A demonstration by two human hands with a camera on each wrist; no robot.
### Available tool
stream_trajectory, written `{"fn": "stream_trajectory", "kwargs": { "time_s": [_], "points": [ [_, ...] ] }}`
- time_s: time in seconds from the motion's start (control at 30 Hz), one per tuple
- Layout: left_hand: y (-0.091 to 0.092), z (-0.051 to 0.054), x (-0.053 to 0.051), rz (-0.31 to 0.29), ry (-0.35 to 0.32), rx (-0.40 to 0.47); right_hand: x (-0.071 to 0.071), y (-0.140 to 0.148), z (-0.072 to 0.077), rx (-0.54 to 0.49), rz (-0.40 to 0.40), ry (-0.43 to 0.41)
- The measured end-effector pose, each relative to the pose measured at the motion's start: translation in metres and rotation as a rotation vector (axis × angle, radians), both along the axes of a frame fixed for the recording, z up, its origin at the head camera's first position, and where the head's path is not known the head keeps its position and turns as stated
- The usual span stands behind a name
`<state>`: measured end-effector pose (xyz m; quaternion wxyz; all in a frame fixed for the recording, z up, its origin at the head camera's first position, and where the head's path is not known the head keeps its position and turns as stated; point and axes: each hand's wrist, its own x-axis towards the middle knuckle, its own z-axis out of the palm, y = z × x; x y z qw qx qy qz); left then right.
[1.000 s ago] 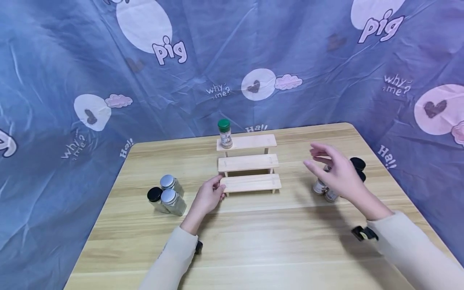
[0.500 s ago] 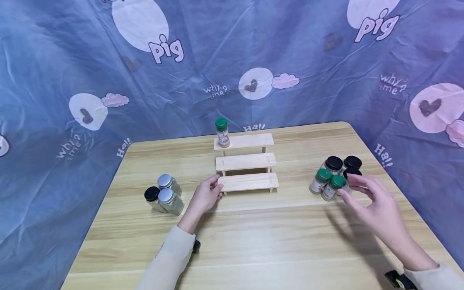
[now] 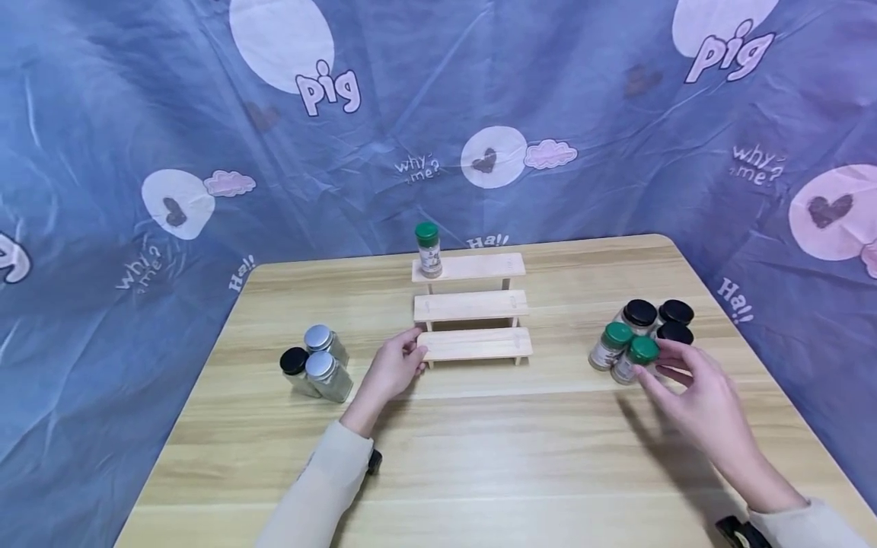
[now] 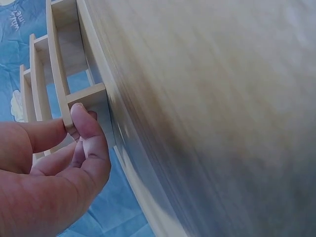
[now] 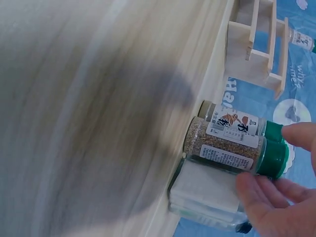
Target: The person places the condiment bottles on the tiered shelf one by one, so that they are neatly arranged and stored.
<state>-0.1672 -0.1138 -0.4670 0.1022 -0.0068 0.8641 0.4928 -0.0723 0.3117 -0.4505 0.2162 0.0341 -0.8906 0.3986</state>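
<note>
A three-tier wooden shelf (image 3: 473, 344) stands at the middle of the table. My left hand (image 3: 393, 369) pinches the left end of its lowest tier, thumb in front and fingers behind, as the left wrist view shows. On the top tier's left end stands a green-lidded spice jar (image 3: 428, 250). At the right, my right hand (image 3: 702, 392) has thumb and fingers about the lid of the nearer green-lidded spice jar (image 5: 232, 145), which holds brown grains and still stands on the table. Another green-lidded jar (image 3: 610, 346) stands beside it.
Several black-lidded jars (image 3: 640, 315) stand behind the green-lidded pair. At the left are two silver-lidded jars (image 3: 329, 377) and one black-lidded jar (image 3: 298, 371). A blue printed cloth (image 3: 356, 183) hangs behind the wooden table (image 3: 479, 457).
My right hand has drawn back toward the near right, then come down onto the nearer green-lidded spice jar. My left hand keeps its place at the shelf.
</note>
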Motion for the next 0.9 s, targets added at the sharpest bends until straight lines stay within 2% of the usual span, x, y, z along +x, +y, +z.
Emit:
{"fn": "stream_trajectory", "kwargs": {
  "time_s": [0.23,0.37,0.63,0.8,0.9],
  "points": [
    [0.012,-0.002,-0.006,-0.053,0.008,0.032,0.003,0.014,-0.001,0.026,0.044,-0.158],
    [0.011,-0.002,-0.005,-0.034,-0.002,0.024,0.0,0.013,-0.004,0.025,0.057,-0.181],
    [0.003,-0.002,-0.001,-0.006,-0.016,-0.001,-0.004,-0.001,-0.005,0.03,0.103,-0.142],
    [0.0,-0.002,-0.001,0.003,-0.017,-0.004,0.0,-0.014,0.003,0.033,0.133,-0.096],
    [-0.002,-0.002,-0.002,0.005,-0.013,-0.016,-0.002,-0.027,0.013,0.024,0.159,-0.063]
  ]
}}
